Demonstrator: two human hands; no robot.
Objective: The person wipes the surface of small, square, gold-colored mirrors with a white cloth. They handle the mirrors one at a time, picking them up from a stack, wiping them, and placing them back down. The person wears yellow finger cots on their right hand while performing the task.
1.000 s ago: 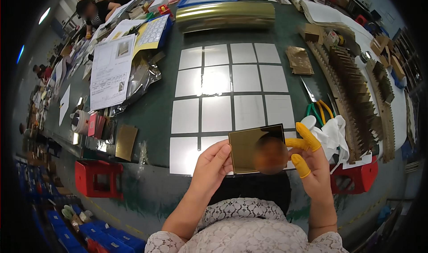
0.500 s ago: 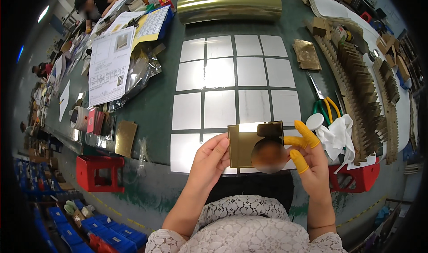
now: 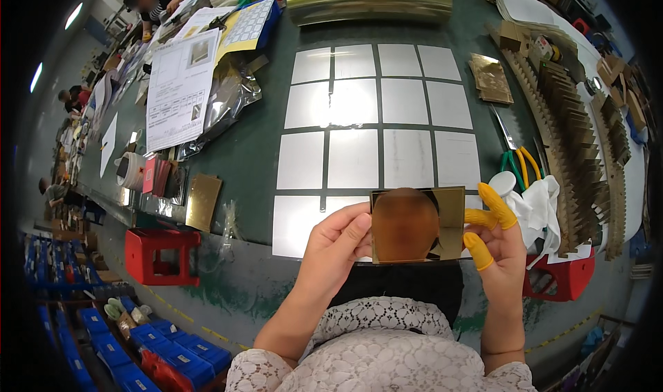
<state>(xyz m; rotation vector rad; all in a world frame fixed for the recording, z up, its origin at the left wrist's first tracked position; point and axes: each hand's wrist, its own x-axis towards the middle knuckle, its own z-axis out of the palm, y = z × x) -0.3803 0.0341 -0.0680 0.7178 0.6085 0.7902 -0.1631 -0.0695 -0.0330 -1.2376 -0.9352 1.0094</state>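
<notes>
A gold mirror-finish plate (image 3: 452, 219), rectangular and shiny, is held up over the table's near edge, with a blurred reflection in its face. My left hand (image 3: 338, 243) pinches its left edge, thumb in front and fingers partly hidden behind. At the right edge, my right hand (image 3: 503, 243) steadies the plate, wearing yellow finger cots on the thumb and two fingers; its other fingertips are partly hidden. Beneath and beyond the plate lie rows of white square sheets (image 3: 353, 158) on the green table (image 3: 255, 185).
Right of the sheets are a stack of gold plates (image 3: 491, 78), scissors (image 3: 507, 136), a white cloth (image 3: 535, 212) and slotted racks (image 3: 559, 136). A gold roll (image 3: 369, 5) lies at the back. Papers (image 3: 181, 91) and another gold plate (image 3: 204, 203) sit left. Red stools (image 3: 162, 257) stand below.
The plate has turned slightly, so its reflection has shifted and grown larger. Both hands keep their places on its edges. The view has swung a little, moving the table rightward and up.
</notes>
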